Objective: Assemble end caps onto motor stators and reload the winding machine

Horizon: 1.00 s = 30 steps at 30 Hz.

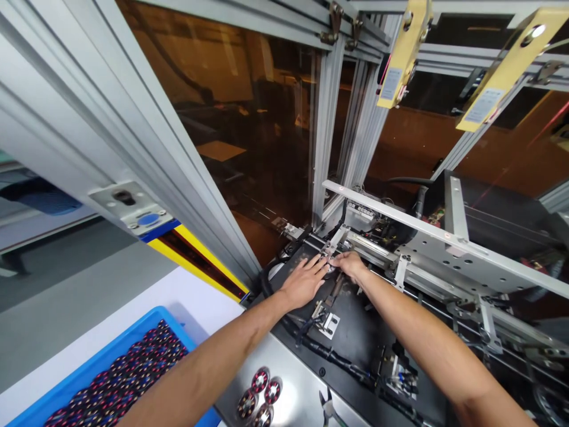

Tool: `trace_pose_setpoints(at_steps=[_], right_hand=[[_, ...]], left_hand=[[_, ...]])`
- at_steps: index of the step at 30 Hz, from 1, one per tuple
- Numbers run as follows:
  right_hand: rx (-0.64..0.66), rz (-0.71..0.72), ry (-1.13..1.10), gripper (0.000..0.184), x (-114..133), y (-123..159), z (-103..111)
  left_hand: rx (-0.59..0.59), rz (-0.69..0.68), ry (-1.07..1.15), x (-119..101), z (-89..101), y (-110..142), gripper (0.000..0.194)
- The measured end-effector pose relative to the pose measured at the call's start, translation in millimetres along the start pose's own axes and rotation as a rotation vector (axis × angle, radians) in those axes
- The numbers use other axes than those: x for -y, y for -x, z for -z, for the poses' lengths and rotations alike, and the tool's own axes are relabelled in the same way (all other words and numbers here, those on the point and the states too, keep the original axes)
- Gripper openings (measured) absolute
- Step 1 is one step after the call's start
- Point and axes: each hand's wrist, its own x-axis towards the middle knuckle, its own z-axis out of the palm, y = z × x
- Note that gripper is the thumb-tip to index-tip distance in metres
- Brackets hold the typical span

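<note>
My left hand (303, 286) lies flat with its fingers spread over the black machine plate (355, 332), fingertips beside a small round metal part (329, 268) at the fixture. From the other side my right hand (349, 265) reaches in, thumb and fingers pressed together at the edge of that part. What the right fingers grip, if anything, is too small to make out. Just in front of the hands, a metal bracket (329, 325) is fixed to the plate.
At lower left a blue tray (155, 314) holds many round wound coils, like motor stators. Several more coils (260, 379) and a pair of cutting pliers (328, 408) lie on the silver ledge. A metal rail (395, 216) and yellow sensor housings (402, 59) stand beyond and above.
</note>
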Motion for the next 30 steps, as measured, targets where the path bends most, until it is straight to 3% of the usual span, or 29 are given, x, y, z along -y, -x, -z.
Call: trace_pose_setpoints(at_steps=[3,6,10,13,15,18,21,24,27,30], right_hand=[[-0.037,0.122,0.166,0.027,9,34,17],[-0.062,0.315,0.322,0.027,-1,92,57],[-0.071,0.464,0.564,0.017,-53,164,125],[-0.057,0.526,0.718,0.009,-97,180,152],[-0.028,0.596,0.776,0.01,-115,171,151],[0.011,0.7,0.814,0.015,-123,146,134],[0.034,0.745,0.808,0.015,-122,128,117],[0.026,0.728,0.755,0.017,-126,123,111],[-0.014,0.649,0.665,0.018,-135,125,113],[-0.084,0.471,0.554,0.021,-141,120,116]], left_hand=[[0.022,0.022,-0.003,-3,3.1,1,0.048],[0.049,0.032,0.017,-2,4.8,2,0.051],[0.092,0.026,0.06,4,4.7,-1,0.055],[0.115,0.031,0.073,4,9.6,-7,0.056],[0.104,0.049,0.073,1,18.4,-9,0.055],[0.014,0.11,0.063,-14,40.3,-2,0.055],[-0.11,0.153,0.057,-44,65.4,18,0.051],[-0.227,0.103,0.097,-82,79.9,41,0.046],[-0.299,0.025,0.168,-117,72.3,49,0.04],[-0.223,0.007,0.172,-142,44.5,39,0.038]])
